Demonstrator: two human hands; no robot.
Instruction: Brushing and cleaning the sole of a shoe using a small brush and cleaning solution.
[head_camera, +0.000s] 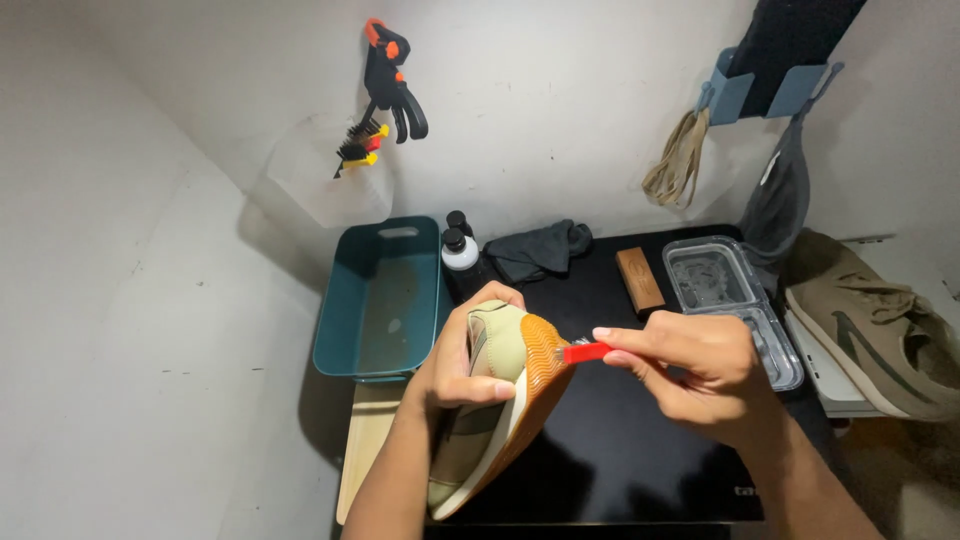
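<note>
Head view: 2 hands work over a black tabletop (620, 450). The left hand (465, 355) is wrapped around 1 pale green sneaker (495, 400), tilted on its side with the orange sole facing right, held above the tabletop's front left part. The right hand (690, 370) pinches 1 small red-handled brush (583, 351) between thumb and fingers, its tip touching the orange sole near the toe.

Behind the hands, at the back of the tabletop, stand 2 small bottles with black caps (458, 245), 1 dark grey cloth (540, 248) bunched up, 1 brown wooden block (640, 278) and 1 clear plastic container (735, 300) with 2 compartments. Left of the tabletop sits 1 teal tub (380, 295). On the right, well apart from the hands, lies 1 olive-brown shoe (880, 320). On the wall hang 1 black and orange clamp (392, 80), 2 small brushes with yellow and red handles (358, 145), a bundle of tan laces (680, 160) and 1 blue bracket (745, 90). Nothing stands between the camera and the sneaker.
</note>
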